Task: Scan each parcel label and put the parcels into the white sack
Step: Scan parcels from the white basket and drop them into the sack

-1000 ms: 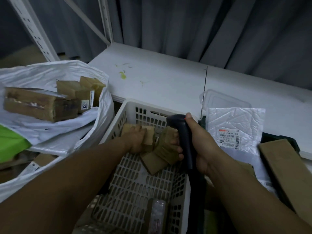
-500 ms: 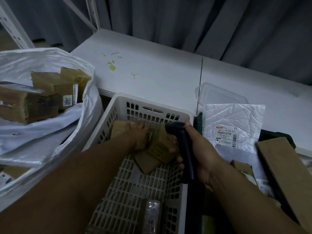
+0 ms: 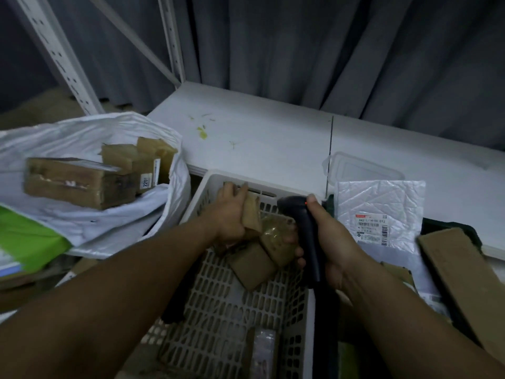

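Left hand (image 3: 229,214) has tipped a parcel (image 3: 251,214) up at the far edge of the basket (image 3: 207,184), fingers curled round it. Right hand (image 3: 336,242) grips the scanner (image 3: 306,231), red light (image 3: 305,204) on. Scan looks next, then the sack (image 3: 82,132).

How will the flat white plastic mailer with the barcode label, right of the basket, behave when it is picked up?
The plastic mailer lies flat and creased on the table, so it is probably light and will likely sag if held by one edge. Its glossy film may feel slippery.
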